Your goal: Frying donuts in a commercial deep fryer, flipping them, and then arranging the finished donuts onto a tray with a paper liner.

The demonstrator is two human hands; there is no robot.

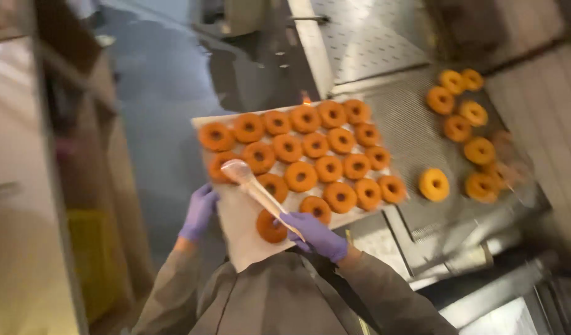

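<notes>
Doughnut tray (242,239) btwn hands, left grip (198,212) on edge, right (316,236) w/ tongs (254,186)

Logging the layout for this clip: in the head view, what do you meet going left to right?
Yellow bin → left hand in purple glove → paper-lined tray of browned ring doughnuts → right hand in purple glove holding clear plastic tongs → lone golden doughnut → doughnut cluster on metal mesh conveyor.
</notes>
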